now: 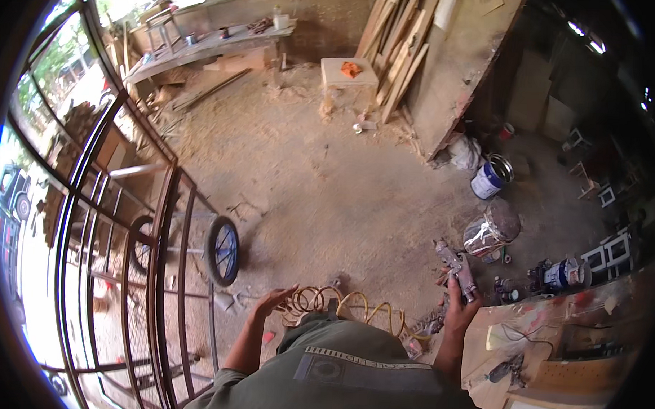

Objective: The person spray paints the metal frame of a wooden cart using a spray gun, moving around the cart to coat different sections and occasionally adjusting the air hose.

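Note:
My right hand (457, 304) is closed round a grey metal spray gun (456, 267), held upright out in front on the right. My left hand (273, 301) reaches forward on the left with its fingers stretched out. Beside its fingertips hangs a yellow coiled air hose (367, 308), whose loops run across in front of my body towards the right. Where the hose joins the spray gun is hard to make out.
A metal frame gate (168, 271) and a blue-rimmed wheel (223, 250) stand at left. Right of me are paint buckets (487, 183), a dark drum (494, 228) and a cluttered bench (554, 320). A white stool (336, 73), leaning planks (401, 48) and a workbench (203, 50) stand far off.

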The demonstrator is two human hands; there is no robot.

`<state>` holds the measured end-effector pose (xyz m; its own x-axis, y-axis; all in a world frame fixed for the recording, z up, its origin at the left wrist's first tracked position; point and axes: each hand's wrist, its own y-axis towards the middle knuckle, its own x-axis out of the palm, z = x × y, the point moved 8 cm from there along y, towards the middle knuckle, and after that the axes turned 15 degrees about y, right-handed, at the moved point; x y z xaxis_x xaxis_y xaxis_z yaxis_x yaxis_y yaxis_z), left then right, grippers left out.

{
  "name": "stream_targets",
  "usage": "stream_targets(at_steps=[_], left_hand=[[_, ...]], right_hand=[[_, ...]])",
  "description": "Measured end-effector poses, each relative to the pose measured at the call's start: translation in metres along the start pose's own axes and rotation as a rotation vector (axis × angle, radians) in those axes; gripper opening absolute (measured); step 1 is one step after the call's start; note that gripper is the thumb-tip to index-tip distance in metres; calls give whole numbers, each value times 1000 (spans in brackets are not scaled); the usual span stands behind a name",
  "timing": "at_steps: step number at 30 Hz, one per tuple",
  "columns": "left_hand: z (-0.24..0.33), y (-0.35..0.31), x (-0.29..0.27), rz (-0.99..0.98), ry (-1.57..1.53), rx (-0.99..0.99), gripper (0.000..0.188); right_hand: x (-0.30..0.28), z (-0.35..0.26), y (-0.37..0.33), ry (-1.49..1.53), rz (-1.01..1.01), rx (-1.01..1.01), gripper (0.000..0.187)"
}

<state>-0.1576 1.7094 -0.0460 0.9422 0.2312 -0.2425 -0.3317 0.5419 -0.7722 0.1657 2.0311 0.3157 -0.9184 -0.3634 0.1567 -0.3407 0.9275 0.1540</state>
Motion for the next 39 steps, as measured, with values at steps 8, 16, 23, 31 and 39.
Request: stream_targets(at_steps=[8,16,23,31,39], left_hand=[[282,124,-85,89,37,267,61],[537,136,-110,388,-19,568,50],[578,229,-11,127,-158,448,48],[595,290,46,137,-296,304,51],[579,387,48,248,-204,144,62]], right_hand=[[-25,1,122,-22,217,-99,22],[-85,37,229,22,366,-55,27],[-121,38,379,-18,270,-89,33],[-154,70,531,-19,124,-35,30],[-85,99,623,-8,-95,70,34]])
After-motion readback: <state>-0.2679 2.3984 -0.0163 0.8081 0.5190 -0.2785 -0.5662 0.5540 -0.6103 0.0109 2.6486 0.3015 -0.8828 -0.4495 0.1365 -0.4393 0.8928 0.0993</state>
